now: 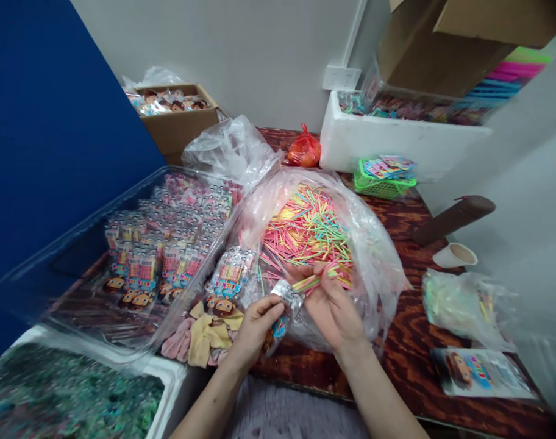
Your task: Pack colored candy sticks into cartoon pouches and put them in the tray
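My left hand point(256, 324) is closed on a small printed packet point(285, 305) with a silvery top, held over the table's front edge. My right hand point(329, 303) pinches a few coloured sticks point(312, 281) just beside the packet's top. Both hands hover at the near rim of a big clear plastic bag point(378, 256) full of loose pink, yellow, green and blue sticks point(310, 225). A filled cartoon packet point(230, 277) lies just left of my left hand, on top of crumpled pink and yellow cloth point(205, 335).
A clear tray point(53, 268) of filled packets stands at left, a white foam box point(168, 372) at bottom left. Behind are a cardboard box point(177, 122), red bag point(304, 149), white foam box point(397, 137), green basket point(385, 183). At right: paper cup point(455, 255), brown cylinder point(452, 218), empty packets point(481, 372).
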The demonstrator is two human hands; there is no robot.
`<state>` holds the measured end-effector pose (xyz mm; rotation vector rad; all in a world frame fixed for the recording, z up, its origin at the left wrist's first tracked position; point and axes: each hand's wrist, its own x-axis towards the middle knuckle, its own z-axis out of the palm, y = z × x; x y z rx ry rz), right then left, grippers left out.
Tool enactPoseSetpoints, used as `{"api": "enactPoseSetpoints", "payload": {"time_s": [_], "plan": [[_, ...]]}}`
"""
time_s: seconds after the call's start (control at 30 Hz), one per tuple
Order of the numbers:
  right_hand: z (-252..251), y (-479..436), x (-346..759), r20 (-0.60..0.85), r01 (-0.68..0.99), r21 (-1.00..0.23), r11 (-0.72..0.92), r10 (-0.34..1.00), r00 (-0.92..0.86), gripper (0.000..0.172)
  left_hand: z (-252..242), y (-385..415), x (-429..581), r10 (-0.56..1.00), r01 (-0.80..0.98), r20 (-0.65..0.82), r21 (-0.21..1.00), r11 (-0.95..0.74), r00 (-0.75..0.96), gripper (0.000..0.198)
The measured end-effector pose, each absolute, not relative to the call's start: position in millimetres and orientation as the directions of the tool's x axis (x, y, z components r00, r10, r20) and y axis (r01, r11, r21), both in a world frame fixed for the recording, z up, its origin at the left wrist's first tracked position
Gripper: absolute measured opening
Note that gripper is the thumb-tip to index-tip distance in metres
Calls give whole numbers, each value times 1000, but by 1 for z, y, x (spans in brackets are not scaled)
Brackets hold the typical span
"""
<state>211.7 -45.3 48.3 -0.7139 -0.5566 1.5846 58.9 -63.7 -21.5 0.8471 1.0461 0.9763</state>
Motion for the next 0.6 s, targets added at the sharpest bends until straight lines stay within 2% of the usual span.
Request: {"api": "enactPoseSetpoints", "payload": {"time_s": [0.1,0.2,0.33,0.47,0.6], "plan": [[46,-55,213,-158,-660,-745,-100,987,29,22,-24,-64,57,954,-147,-246,951,271,171,26],[45,-61,214,-210,-620,-778,-99,972,108,19,-16,-62,55,974,25,-71,997,67,214,21],[50,-60,220,-266,-577,-804,-143,954,135,19,-3,-59,52,950,209,130,959,-194,284,18],[58,-55,231,-247,-514,-843,-161,964,102,22,-2,-59,48,934,265,179,927,-265,309,20],[68,-52,239,-208,-315,-933,-175,975,74,27,-5,-59,45,922,271,190,918,-289,338,23]]}}
